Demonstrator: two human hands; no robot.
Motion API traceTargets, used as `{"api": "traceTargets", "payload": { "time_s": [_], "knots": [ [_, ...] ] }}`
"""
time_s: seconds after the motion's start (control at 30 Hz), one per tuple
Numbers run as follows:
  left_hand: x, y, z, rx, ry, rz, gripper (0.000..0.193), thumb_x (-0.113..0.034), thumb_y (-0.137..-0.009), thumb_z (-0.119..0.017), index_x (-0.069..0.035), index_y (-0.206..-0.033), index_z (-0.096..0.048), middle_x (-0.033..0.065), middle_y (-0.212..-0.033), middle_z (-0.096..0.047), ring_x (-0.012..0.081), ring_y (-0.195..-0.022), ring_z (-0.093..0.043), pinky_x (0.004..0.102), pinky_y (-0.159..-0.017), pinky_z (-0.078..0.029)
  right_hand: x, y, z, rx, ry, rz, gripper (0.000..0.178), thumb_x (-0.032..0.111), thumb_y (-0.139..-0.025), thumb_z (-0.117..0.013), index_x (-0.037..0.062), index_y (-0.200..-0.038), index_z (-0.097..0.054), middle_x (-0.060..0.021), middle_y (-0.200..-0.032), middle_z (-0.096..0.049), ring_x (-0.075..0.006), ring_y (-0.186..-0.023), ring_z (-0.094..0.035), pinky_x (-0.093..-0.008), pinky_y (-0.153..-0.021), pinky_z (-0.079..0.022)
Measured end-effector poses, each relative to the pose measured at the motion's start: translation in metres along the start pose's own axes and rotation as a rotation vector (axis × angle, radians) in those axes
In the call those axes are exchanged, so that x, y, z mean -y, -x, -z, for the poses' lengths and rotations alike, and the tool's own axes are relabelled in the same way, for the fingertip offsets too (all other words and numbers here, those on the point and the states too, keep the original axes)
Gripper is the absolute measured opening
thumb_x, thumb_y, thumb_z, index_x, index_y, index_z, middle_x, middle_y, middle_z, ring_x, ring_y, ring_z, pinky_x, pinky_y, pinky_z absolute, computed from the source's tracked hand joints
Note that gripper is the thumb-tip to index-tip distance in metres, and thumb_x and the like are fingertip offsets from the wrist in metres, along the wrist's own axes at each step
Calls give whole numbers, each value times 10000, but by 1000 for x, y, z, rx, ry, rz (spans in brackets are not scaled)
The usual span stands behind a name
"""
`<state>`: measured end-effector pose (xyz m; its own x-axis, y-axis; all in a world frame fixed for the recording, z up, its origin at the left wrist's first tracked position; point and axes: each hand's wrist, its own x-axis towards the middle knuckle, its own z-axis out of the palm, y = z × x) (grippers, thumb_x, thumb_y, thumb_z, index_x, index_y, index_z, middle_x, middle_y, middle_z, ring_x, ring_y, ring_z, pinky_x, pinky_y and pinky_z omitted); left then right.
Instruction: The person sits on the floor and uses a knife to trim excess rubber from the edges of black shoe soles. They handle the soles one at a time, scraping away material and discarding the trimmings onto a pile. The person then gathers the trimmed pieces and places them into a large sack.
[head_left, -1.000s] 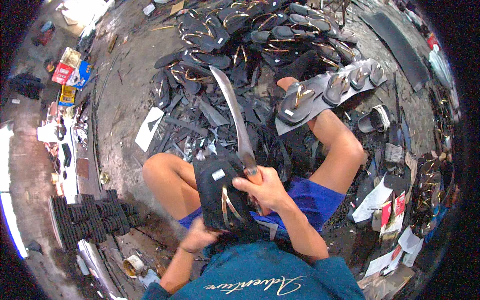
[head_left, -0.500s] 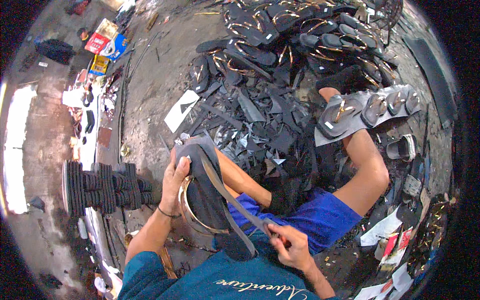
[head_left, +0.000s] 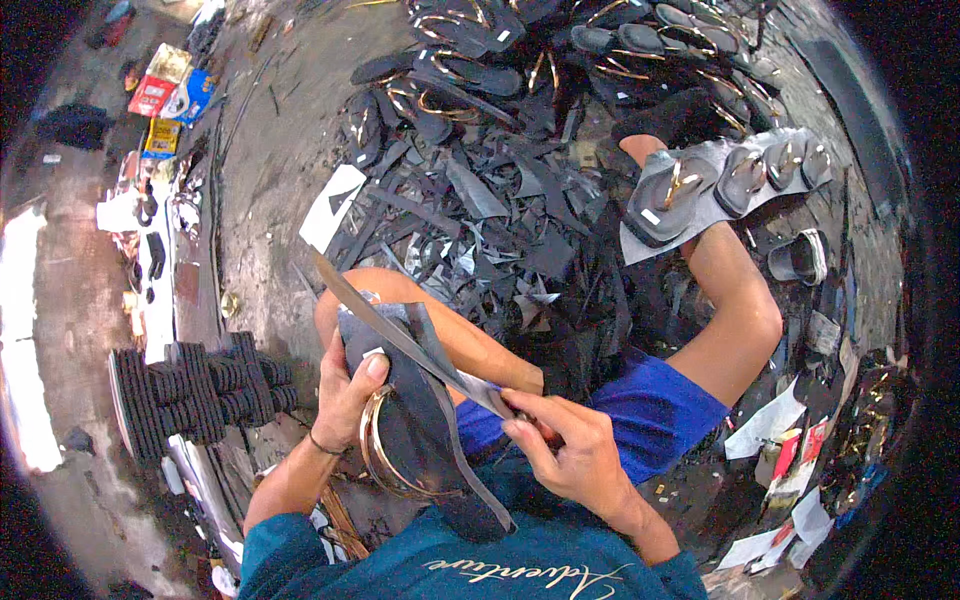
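My left hand (head_left: pixel 347 392) is closed round a black sandal (head_left: pixel 425 430) with gold straps, its thumb pressed on the upper face. A strip of dark sole sheet sticks out past the sandal's right edge. My right hand (head_left: pixel 572 450) grips the handle of a long knife (head_left: pixel 375 312). The blade slants up and left across the sandal's far end, along the edge of the sheet, with its tip beyond my left hand. My right fingers wrap the handle and hide most of it.
Dark offcuts (head_left: pixel 480 215) cover the floor ahead, with a heap of gold-strapped sandals (head_left: pixel 470 75) behind them. Across my right leg lies a grey sheet bearing several sandals (head_left: pixel 672 195). Stacked black soles (head_left: pixel 200 390) stand at left; a white piece (head_left: pixel 332 208) lies beyond my left knee.
The knife has slid up and left along the sandal's edge, my right hand rising with it. My left hand still holds the sandal, and the whole view has shifted slightly.
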<state>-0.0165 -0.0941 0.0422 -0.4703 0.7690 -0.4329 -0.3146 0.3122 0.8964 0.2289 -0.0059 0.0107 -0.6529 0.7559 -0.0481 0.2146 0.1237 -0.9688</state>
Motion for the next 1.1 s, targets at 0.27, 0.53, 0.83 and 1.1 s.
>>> {"api": "traceTargets", "payload": {
  "time_s": [0.27, 0.53, 0.83, 1.1],
  "knots": [
    [-39, -14, -14, 157, -346, -81, 886, -461, -652, -831, 20, -1310, -482, 98, -1175, -590, 200, -1076, -587, 361, -955, -470, -8, -83, -10, -24, -211, 27, 268, 103, -932, -633, 11, -1183, -651, -111, -895, -721, -153, -805, -689, -301, -666, -537],
    [-58, -8, 24, 495, -416, 18, 663, -225, -712, -884, 20, -1250, -583, 43, -1118, -664, 116, -1012, -593, 295, -940, -465, -25, 40, 39, 94, 16, 82, 310, 101, -757, -755, 35, -1057, -715, -107, -797, -695, -182, -562, -593, -292, -543, -491],
    [-26, 18, -8, 773, -322, 157, 418, -122, -806, -807, 7, -1172, -653, 66, -1095, -687, 135, -980, -613, 310, -852, -489, 14, 32, 80, 382, 125, -78, 292, 194, -810, -760, 59, -1064, -715, -127, -807, -704, -232, -618, -661, -328, -569, -543],
    [-28, 12, -29, 832, -324, 334, 358, -148, -820, -802, -5, -1115, -659, 21, -983, -665, 118, -899, -589, 288, -785, -480, 37, 1, 49, 349, 48, -45, 283, 278, -873, -720, 84, -1078, -712, -139, -800, -699, -286, -652, -685, -362, -588, -569]
  ]
}}
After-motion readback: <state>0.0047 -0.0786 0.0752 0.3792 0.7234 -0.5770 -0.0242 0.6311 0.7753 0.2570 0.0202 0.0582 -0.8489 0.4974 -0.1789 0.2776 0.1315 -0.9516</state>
